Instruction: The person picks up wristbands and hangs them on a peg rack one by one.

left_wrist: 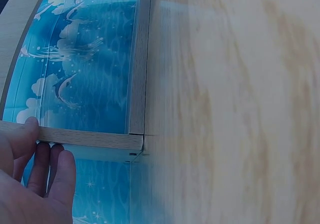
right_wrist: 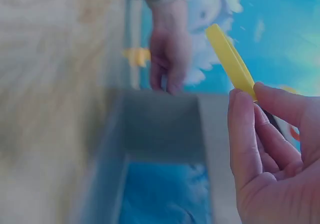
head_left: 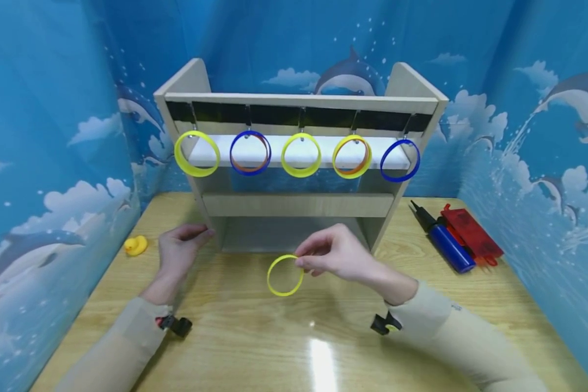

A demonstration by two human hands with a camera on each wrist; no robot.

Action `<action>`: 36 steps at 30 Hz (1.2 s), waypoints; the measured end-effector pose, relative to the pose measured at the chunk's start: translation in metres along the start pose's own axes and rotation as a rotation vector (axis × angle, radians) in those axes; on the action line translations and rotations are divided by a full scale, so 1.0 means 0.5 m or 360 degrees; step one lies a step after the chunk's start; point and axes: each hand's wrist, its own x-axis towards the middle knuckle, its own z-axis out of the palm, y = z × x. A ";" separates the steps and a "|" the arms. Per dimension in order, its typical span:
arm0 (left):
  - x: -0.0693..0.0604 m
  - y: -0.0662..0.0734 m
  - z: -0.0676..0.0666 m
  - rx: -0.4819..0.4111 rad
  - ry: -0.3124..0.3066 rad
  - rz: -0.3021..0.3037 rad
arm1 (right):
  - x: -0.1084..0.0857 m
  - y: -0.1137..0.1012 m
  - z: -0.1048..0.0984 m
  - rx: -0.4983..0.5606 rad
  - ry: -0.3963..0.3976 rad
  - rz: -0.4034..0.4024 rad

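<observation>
My right hand (head_left: 340,256) pinches a thin yellow ring (head_left: 276,292) between thumb and fingertips, in front of the wooden shelf unit (head_left: 299,206). Edge-on, the same yellow ring (right_wrist: 230,58) shows as a slim band in the right wrist view. At the shelf's left side, my left hand (head_left: 181,245) holds the edge of the upright side panel (left_wrist: 95,138), thumb on one face and fingers on the other. Above the hands, yellow rings (head_left: 301,171) and blue rings (head_left: 250,172) hang from several metal hooks on a black strip; some show orange behind them.
A small yellow rubber duck (head_left: 135,245) stands on the wooden table (head_left: 245,343) at the left. To the right lie a blue and black hand pump (head_left: 446,242) and a red plastic item (head_left: 472,231). Blue dolphin-print curtains (head_left: 284,32) enclose the back and sides.
</observation>
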 end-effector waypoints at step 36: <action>0.003 -0.001 -0.001 -0.0043 -0.0013 -0.0032 | -0.127 -0.096 -0.324 0.0666 0.1082 -0.0477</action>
